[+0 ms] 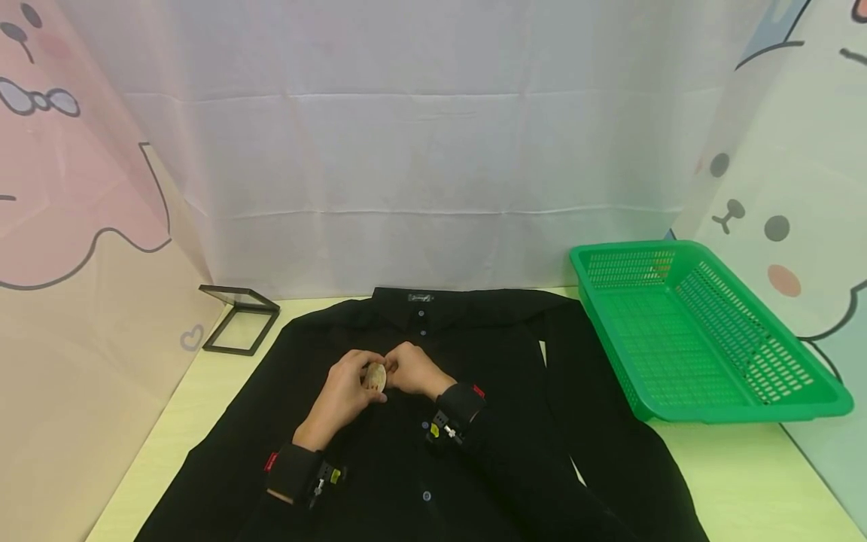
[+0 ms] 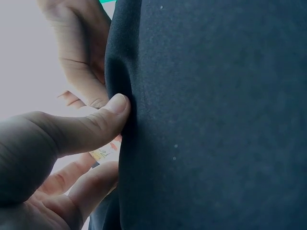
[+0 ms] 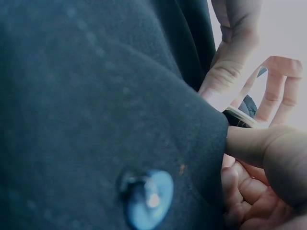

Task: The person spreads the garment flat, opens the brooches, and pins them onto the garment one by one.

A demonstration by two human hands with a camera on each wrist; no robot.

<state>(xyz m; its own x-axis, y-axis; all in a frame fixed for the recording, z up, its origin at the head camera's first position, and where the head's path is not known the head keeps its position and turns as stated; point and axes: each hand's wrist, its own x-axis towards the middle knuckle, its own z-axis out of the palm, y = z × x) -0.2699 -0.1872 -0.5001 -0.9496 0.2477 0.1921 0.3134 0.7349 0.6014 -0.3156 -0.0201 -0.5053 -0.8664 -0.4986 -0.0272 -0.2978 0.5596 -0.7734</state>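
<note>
A black button shirt (image 1: 501, 339) lies spread face up on the table. Over its chest, left of the button line, my left hand (image 1: 344, 388) grips a small round cream badge (image 1: 375, 378) between thumb and fingers. Some red and yellow print shows on the badge (image 2: 109, 152) in the left wrist view. My right hand (image 1: 415, 370) has its fingers curled at the badge's right edge. In the right wrist view, shirt cloth hides those fingertips, while the left thumb lies against the cloth beside the badge's thin rim (image 3: 242, 116). Whether a pin passes through the cloth cannot be seen.
To the right stands a green plastic basket (image 1: 711, 410), overlapping the shirt's sleeve. A small dark-framed case (image 1: 230, 350) with its lid raised sits at the back left. Printed white cloth (image 1: 420, 165) hangs behind the table and along both sides.
</note>
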